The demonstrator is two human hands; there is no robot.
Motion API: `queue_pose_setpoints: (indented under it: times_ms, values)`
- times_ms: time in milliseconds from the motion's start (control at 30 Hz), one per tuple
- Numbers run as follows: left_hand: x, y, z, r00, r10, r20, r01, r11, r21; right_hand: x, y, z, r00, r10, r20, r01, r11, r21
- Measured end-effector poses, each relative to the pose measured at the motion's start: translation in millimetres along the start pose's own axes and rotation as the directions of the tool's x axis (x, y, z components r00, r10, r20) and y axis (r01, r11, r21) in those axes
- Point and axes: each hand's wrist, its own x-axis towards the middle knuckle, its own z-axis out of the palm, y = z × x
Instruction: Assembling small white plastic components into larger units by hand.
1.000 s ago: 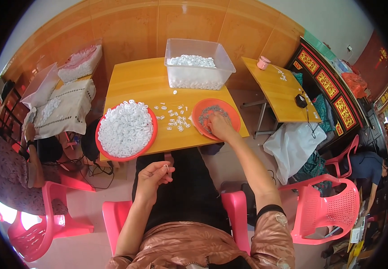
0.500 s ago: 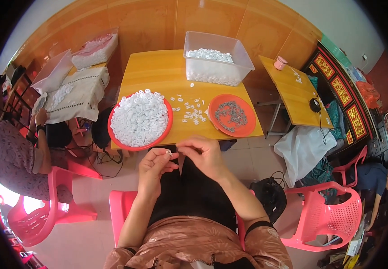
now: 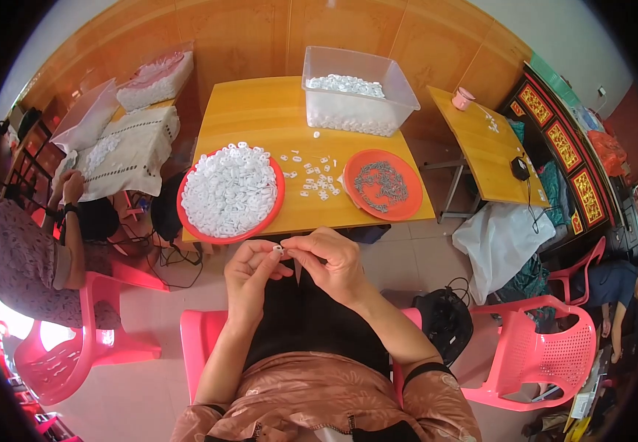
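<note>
Between the thumb and fingers of my left hand (image 3: 249,274) is a small white plastic piece (image 3: 278,250) with holes. My right hand (image 3: 329,264) pinches with its fingertips right beside that piece; whatever they hold is too small to make out. Both hands are above my lap, just short of the table's near edge. Beyond my left hand, a red round basin (image 3: 280,197) is heaped with similar white pieces (image 3: 229,188). An orange-red plate (image 3: 400,212) at the right holds many small grey metal parts (image 3: 382,184). Several loose white pieces (image 3: 320,180) lie between basin and plate.
A clear plastic bin (image 3: 355,112) of white pieces stands at the back of the yellow wooden table (image 3: 249,103). Another person (image 3: 32,243) works at a cloth-covered table on the left. Pink chairs (image 3: 547,353) and a side table (image 3: 481,162) stand to the right.
My right hand has moved slightly left and down, bringing its fingertips to the white piece in my left hand. My left hand has hardly moved.
</note>
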Motion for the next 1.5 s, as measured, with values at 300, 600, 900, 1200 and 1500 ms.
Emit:
queue_pose_setpoints:
  times_ms: [300, 600, 900, 1200, 1500]
  values:
    - [-0.4, -1.1, 3.4, 1.0, 0.007, 0.003, -0.007, 1.0, 0.006, -0.9, 1.7, -3.0, 1.0, 0.024, -0.003, -0.024, 1.0, 0.004]
    - [1.1, -2.0, 4.7, 1.0, 0.016, 0.002, -0.016, 0.997, 0.077, -0.9, 4.3, -4.8, 1.0, 0.019, 0.007, -0.02, 0.999, 0.032]
    - [0.9, -3.7, 3.2, 0.999, 0.04, 0.007, -0.04, 0.993, 0.109, -6.9, 10.0, 1.8, 1.0, 0.013, -0.008, -0.012, 0.997, 0.072]
    - [1.4, -2.9, 1.3, 1.0, 0.007, 0.014, -0.008, 0.998, 0.065, -14.1, 13.9, 6.0, 0.991, 0.131, 0.015, -0.131, 0.968, 0.213]
    - [0.7, -1.5, 3.5, 0.999, 0.028, 0.021, -0.03, 0.992, 0.121, -15.9, 12.5, 6.9, 0.977, 0.211, 0.013, -0.205, 0.931, 0.301]
